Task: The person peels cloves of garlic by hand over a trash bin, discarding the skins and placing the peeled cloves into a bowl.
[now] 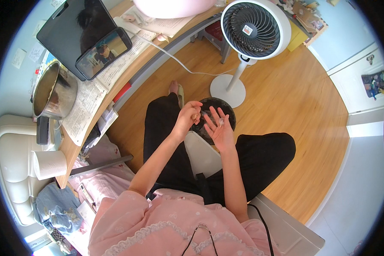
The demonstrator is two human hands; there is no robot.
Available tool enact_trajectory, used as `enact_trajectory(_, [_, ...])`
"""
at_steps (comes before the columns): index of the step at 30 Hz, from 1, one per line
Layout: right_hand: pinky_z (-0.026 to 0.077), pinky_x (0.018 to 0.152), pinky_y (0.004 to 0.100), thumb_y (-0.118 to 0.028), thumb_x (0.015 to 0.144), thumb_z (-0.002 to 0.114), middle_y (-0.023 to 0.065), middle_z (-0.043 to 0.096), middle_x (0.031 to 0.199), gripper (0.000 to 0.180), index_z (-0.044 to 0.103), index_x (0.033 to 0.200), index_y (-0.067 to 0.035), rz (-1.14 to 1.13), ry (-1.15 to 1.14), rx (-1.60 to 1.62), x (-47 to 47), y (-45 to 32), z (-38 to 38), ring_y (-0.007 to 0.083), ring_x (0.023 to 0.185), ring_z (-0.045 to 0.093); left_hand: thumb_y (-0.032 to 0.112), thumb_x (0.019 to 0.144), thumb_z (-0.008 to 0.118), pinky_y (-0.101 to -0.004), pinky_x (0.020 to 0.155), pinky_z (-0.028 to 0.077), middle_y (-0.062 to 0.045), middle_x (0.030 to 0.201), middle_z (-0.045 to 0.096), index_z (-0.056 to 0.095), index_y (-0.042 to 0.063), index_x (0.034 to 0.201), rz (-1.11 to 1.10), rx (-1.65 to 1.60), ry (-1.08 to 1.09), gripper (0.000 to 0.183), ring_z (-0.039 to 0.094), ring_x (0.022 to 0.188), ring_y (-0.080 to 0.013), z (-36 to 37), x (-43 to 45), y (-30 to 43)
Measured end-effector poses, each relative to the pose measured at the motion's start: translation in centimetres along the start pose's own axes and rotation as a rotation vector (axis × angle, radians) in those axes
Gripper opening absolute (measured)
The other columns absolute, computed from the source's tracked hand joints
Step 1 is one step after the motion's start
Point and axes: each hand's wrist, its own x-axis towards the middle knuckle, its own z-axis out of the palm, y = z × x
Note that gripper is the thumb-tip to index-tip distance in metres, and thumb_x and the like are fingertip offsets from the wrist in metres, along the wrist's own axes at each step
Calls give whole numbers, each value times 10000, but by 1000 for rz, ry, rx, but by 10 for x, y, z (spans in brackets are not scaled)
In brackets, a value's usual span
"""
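Note:
My left hand (188,118) is curled, with a small pale tan piece (194,117), perhaps a garlic clove, between its fingers. Beside it, my right hand (221,129) is palm up with fingers spread; a thin whitish scrap (221,122), like garlic skin, lies at the base of the fingers. Both hands are above a dark round bin (232,119) on the floor, its inside partly hidden. On the desk edge rests a pinkish-white piece (162,37) that looks like garlic. A steel pot (65,99) stands on the desk at the left, its contents unclear.
A white fan (227,91) stands beyond the bin. The curved wooden desk (97,120) holds papers (83,110), a tablet (67,38), a phone (104,52) and a paper roll (50,164). A white cable (179,64) hangs from the desk. A grey-white surface (201,156) lies between the knees.

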Motion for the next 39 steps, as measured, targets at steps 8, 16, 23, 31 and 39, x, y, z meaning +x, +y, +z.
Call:
enact_trajectory(8, [354,977,383,-426,958,180,87,419,1328,501,254,1333,-101,-130,11,-68,5,9,3,255,1187,429,178,802,628,-217,486,299,37,591,491,649,15,856,72,697,-111,173,377,538,-35,16,-12,-17])
enact_trajectory(16, [387,934,350,-385,969,213,162,489,1246,480,303,1303,-52,-316,-12,-295,3,12,6,236,1098,488,160,797,627,-223,499,319,14,626,520,610,25,816,66,678,-185,138,402,558,-48,22,-10,-25])
enact_trajectory(23, [432,838,274,-293,952,393,80,586,1012,340,520,1103,-17,-379,71,-756,-2,7,-4,128,953,530,139,795,611,-226,490,339,-3,592,502,575,30,786,102,780,-166,116,411,527,-61,22,-14,4])
enact_trajectory(31, [473,725,242,-109,868,568,59,591,860,191,558,995,33,-342,-42,-702,-16,-5,3,117,775,573,144,776,613,-288,499,395,-81,581,534,545,31,774,291,1057,-343,132,522,517,-190,19,-17,34])
enact_trajectory(39, [470,758,254,-96,845,600,85,612,871,228,560,1016,50,-336,-52,-648,-21,-14,1,138,797,594,129,768,626,-281,480,379,-68,549,512,544,28,763,312,1046,-350,130,497,489,-167,24,-14,40])
